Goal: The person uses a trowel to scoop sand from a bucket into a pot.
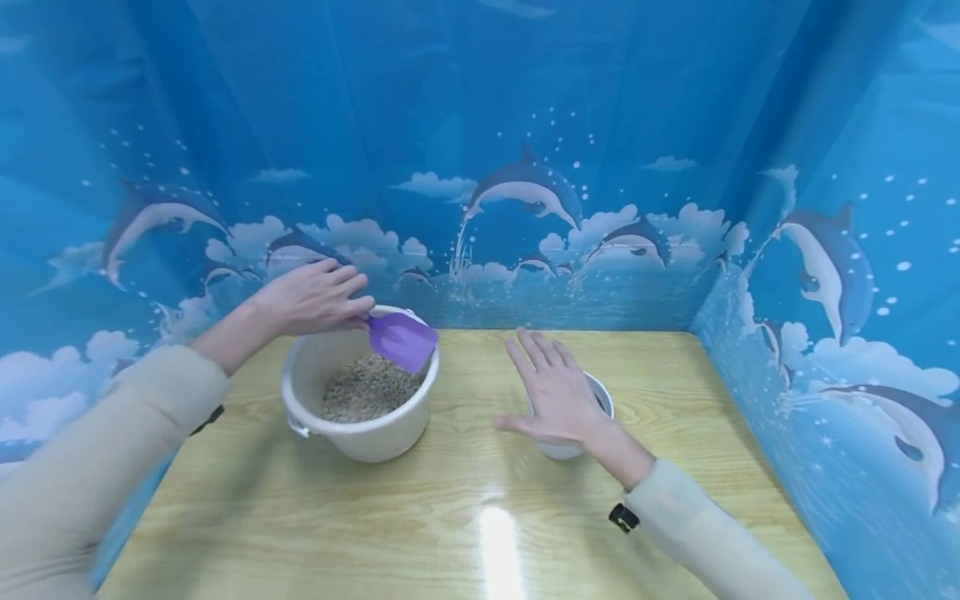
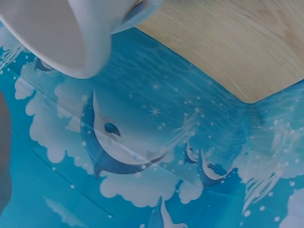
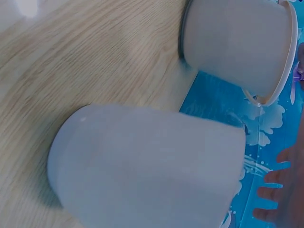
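Note:
Over the white bucket [image 1: 390, 437], my left hand [image 1: 318, 298] grips the handle of a purple scoop [image 1: 405, 340]. The scoop's blade hangs above the gravel [image 1: 371, 390] inside the bucket, and I see no gravel on it. My right hand [image 1: 555, 396] is spread with straight fingers over a smaller white container [image 1: 602, 392], hiding most of its mouth. In the right wrist view the white container [image 3: 152, 166] stands close to the fingers [image 3: 273, 194], which hold nothing. Whether the right hand touches the container's rim cannot be told.
Both containers stand on a wood-grain table [image 1: 360, 525], the bucket at left and the smaller one to its right. A blue dolphin-print sheet [image 1: 480, 100] rises behind the table and along its sides. The bucket has a handle joint [image 1: 298, 427] on its near left side.

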Motion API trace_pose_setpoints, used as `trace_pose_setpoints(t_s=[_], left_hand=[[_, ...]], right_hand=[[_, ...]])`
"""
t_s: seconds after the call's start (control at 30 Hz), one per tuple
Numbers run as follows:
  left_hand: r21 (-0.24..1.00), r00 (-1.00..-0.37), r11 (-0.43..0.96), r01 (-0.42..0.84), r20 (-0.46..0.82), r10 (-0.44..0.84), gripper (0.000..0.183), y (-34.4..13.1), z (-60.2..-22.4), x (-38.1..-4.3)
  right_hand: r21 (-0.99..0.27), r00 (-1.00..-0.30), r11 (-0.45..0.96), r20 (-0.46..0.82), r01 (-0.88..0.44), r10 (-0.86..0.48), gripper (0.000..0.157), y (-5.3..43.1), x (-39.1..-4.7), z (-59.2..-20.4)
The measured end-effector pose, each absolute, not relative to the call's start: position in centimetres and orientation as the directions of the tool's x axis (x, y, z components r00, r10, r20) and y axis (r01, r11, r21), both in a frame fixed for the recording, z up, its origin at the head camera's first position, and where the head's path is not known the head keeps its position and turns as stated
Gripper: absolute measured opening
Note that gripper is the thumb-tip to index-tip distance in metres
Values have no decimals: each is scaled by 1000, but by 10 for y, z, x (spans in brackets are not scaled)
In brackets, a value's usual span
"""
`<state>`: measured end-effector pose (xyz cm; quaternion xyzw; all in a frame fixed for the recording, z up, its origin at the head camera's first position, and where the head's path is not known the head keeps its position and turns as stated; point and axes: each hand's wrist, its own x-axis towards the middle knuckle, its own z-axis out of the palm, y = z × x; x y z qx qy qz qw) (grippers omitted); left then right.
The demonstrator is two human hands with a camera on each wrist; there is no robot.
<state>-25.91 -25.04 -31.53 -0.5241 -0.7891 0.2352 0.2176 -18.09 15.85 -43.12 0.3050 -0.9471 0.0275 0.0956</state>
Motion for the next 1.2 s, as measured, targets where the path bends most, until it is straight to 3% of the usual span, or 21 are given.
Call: trace_pose_setpoints(t_s=[0.53, 0.77, 1.2], left_hand=[[-612, -355, 327, 720, 79, 931, 34, -274, -320, -259], [-625, -347, 304, 719, 55, 936, 34, -278, -321, -263], [-616, -370, 279, 737, -23, 929, 32, -277, -332, -273]], right_hand=[[-4, -777, 796, 220, -605, -590, 131, 128, -184, -430], [1, -753, 772, 219, -635, -620, 119, 113, -189, -425], [26, -750, 764, 170, -645, -639, 115, 87, -197, -422]])
